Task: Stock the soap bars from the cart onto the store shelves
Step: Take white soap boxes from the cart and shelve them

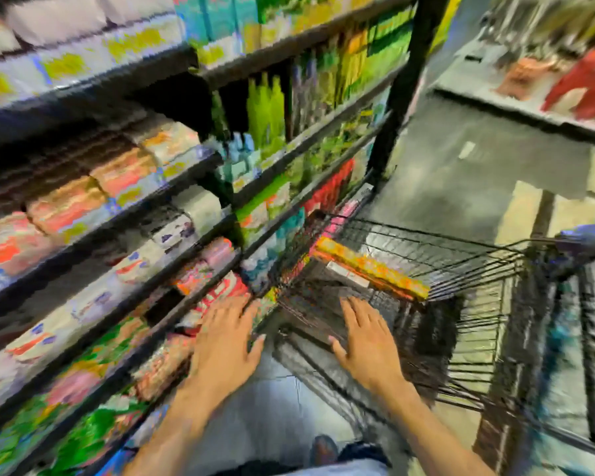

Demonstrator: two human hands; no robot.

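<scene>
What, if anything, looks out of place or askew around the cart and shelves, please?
Only the long orange-yellow pack stands out: it lies diagonally in the wire cart, seemingly tilted. The left hand and right hand are open and hold nothing. Motion blur hides any damage on the shelves.

Bare forearms (172, 424) on the left hand (225, 341) and right hand (368, 341), 2 pale thumbnails showing; light shirt hem (344, 470), dark trousers (361, 453), brownish shoe (323, 450).
</scene>
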